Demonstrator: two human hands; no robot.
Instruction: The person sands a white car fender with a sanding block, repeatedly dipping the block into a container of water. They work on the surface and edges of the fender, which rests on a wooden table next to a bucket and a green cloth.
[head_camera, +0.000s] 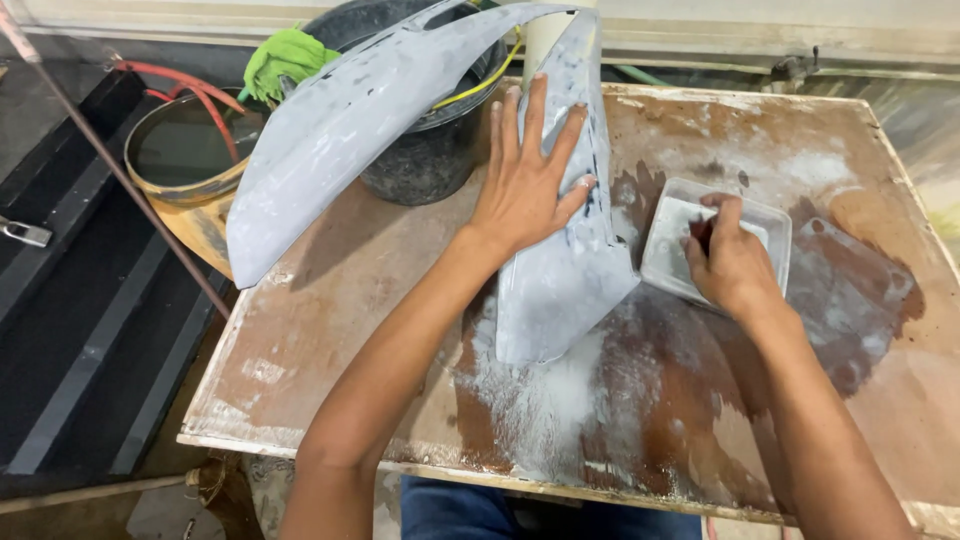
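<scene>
Grey curved panel (560, 260) under flat, spread left hand (525, 185), right hand (728, 262) fingers curled, dipping into plastic tub (770, 215)

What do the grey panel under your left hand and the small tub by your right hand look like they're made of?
Grey panel: probably moulded plastic or fibreglass, going by its thin curved shell; matte primer coat, scuffed with dark spots. Small tub: translucent plastic, thin-walled, holding milky liquid. Left hand lies flat on the panel; right hand dips into the tub.

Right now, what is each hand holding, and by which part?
Left hand presses flat on the grey panel, no grip. Right hand pinches something small and dark inside the clear tray.
</scene>
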